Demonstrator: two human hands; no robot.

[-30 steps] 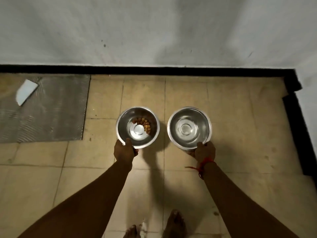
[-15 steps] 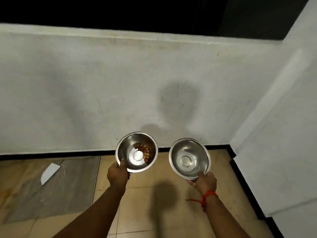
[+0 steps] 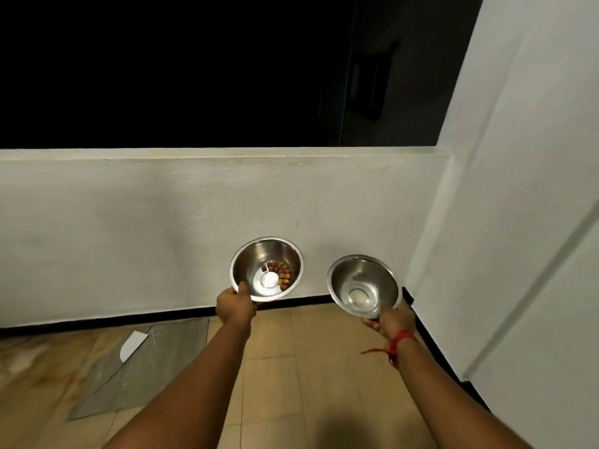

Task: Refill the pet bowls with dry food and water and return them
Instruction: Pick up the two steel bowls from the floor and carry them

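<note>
Head view: both steel bowls are up in the air in front of a low white wall, well above the tiled floor. The left hand pinches the near rim of the food bowl, thumb on the lip, holding it close to level so the few brown kibble pieces sit in the bottom. The right hand clamps the near rim of the second bowl from below. That bowl tips slightly toward the camera, and I cannot tell whether it holds water. One bowl per hand, held apart, probably lets both be carried off for refilling together. A grey mat lies on the floor at left.
</note>
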